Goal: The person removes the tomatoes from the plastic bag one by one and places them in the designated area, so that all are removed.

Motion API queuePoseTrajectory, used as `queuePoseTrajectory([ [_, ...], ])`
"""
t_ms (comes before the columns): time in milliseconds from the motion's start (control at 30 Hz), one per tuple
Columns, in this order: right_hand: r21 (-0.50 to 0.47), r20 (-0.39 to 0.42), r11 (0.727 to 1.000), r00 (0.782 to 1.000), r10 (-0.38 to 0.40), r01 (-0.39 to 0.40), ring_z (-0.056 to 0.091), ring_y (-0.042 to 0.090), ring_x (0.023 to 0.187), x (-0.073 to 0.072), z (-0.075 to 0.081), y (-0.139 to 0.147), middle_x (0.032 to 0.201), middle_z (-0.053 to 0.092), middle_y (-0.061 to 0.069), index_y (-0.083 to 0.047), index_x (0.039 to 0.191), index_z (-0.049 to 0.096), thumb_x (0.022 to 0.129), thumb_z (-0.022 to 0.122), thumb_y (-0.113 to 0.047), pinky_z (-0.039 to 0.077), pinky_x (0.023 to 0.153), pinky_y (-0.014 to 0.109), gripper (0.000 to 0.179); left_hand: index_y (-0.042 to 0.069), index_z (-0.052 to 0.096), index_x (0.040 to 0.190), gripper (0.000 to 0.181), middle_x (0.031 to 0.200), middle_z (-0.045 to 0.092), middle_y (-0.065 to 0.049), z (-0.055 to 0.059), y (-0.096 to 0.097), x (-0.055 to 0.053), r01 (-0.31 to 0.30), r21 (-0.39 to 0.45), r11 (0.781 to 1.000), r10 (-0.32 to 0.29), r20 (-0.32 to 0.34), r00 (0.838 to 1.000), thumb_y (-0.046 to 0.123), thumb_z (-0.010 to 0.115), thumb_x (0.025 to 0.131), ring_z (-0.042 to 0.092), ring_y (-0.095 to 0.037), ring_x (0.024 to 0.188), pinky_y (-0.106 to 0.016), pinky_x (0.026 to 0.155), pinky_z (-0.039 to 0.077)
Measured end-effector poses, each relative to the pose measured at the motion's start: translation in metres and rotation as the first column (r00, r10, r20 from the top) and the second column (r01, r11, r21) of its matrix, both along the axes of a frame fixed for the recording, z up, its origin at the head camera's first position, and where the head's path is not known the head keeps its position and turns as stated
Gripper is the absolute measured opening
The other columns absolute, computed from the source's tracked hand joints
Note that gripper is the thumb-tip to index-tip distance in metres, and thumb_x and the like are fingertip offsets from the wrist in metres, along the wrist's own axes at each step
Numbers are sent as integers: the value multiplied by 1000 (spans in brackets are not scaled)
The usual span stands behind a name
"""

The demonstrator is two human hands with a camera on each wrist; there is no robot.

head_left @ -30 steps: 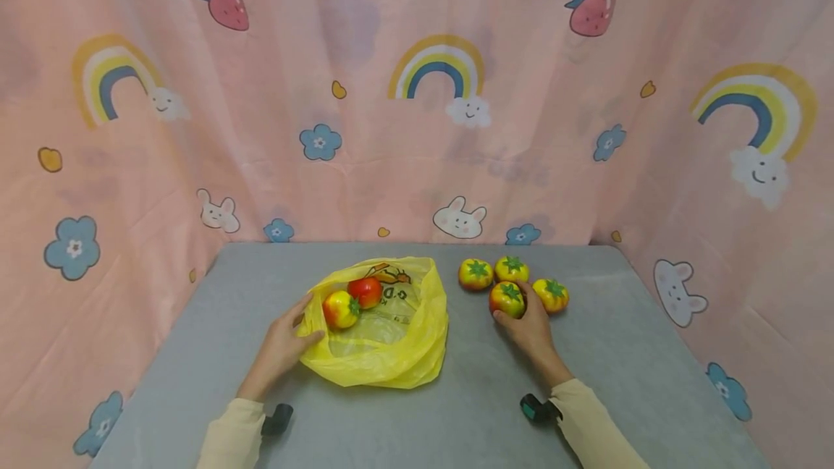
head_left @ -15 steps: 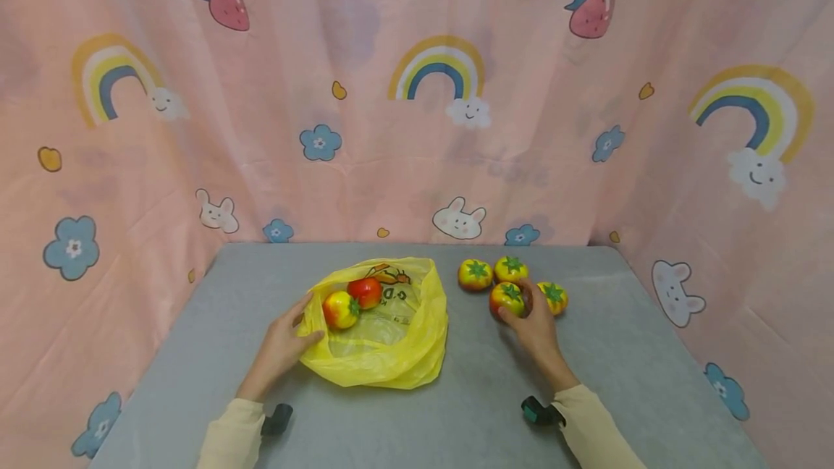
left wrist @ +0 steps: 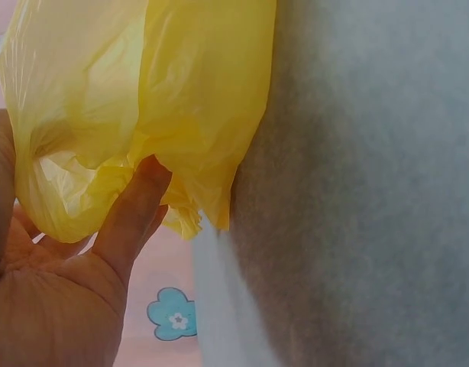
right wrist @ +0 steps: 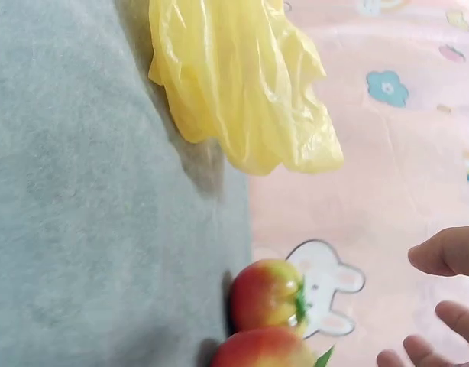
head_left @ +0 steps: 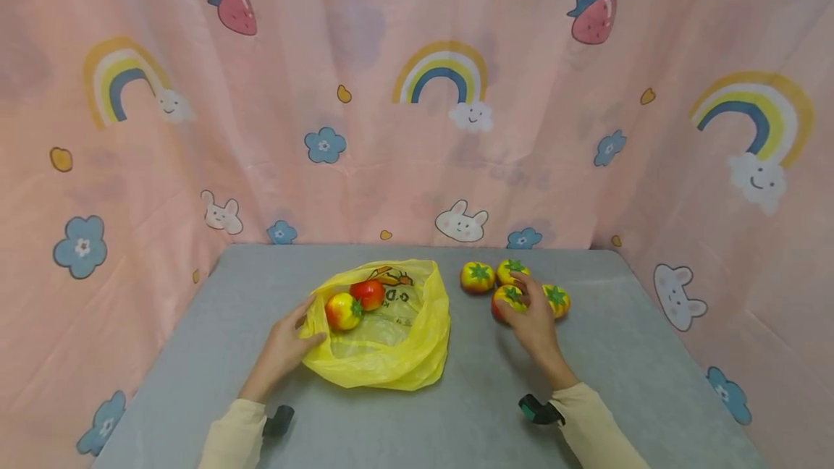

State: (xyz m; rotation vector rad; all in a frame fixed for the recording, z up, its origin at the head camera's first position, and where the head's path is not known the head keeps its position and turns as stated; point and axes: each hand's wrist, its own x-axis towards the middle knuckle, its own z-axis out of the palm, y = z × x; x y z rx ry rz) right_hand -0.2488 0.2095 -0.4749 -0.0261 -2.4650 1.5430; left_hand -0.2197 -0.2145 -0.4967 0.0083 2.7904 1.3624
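Note:
In the head view, my left hand (head_left: 287,342) holds the left side of a yellow plastic bag (head_left: 404,368), whose mouth faces up. The left wrist view shows my thumb against the thin yellow film. Two red-and-yellow tomatoes lie inside the bag, a redder one (head_left: 368,294) behind a yellower one (head_left: 342,312). My right hand (head_left: 537,324) hovers over the front tomato (head_left: 504,302) of a group on the right, partly hiding it. Its thumb and fingers stand well apart, with nothing between them in the right wrist view.
Around the front tomato are three others: a left one (head_left: 477,277), a rear one (head_left: 512,271) and a right one (head_left: 557,301), partly behind my hand. The grey table (head_left: 404,433) ends at a pink patterned curtain (head_left: 417,172) at the back and sides.
My right hand's fingers have come away from the sides of the front tomato and are now above it. The tomato stays in place. My left hand keeps its hold on the bag.

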Motion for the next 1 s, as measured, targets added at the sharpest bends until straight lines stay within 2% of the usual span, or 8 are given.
queuePoseTrajectory([
  [100,-10,-67,1000,998,21,-22,46,35,133,2,5,-6,142,48,18,-6,138,49,89,69,-8,37,113,54,53,11,30,155,76,158,34,-20,-1,0,0,1,3,1000,-1,-9,1000,11,69,89,40,-45,139,-58,112,37],
  [200,-39,-87,999,996,34,-38,48,33,132,3,12,-12,141,50,16,-6,138,48,89,69,-9,38,113,53,53,10,31,154,77,157,36,-21,-3,0,1,5,4,1000,-5,-21,1000,12,70,89,41,-46,138,-58,112,37],
  [467,-77,-61,992,994,95,-100,47,34,134,8,28,-29,141,50,14,-6,138,48,92,67,-9,37,115,50,50,12,31,155,76,157,35,-20,-5,0,2,-3,-6,1000,3,-11,1000,13,70,89,42,-46,137,-58,111,37],
  [667,-118,-88,977,982,169,-179,49,31,132,13,37,-44,140,51,14,-4,137,48,91,67,-6,39,113,48,50,11,32,154,76,157,35,-20,-4,1,2,-7,-2,1000,7,-6,1000,12,70,89,41,-45,138,-58,112,37],
  [867,-184,-85,949,966,244,-256,48,33,133,18,36,-60,141,50,13,-4,139,46,91,65,-2,37,115,50,51,11,33,154,76,157,35,-20,-2,2,2,-3,-2,1000,3,-24,1000,11,70,88,42,-46,137,-59,111,37],
  [1000,-198,-77,944,964,255,-265,48,32,134,17,36,-71,142,50,12,-6,138,48,90,67,-3,38,115,49,52,11,33,154,76,157,35,-20,0,0,-2,4,-5,1000,-4,-35,999,12,71,88,43,-45,137,-57,112,38],
])
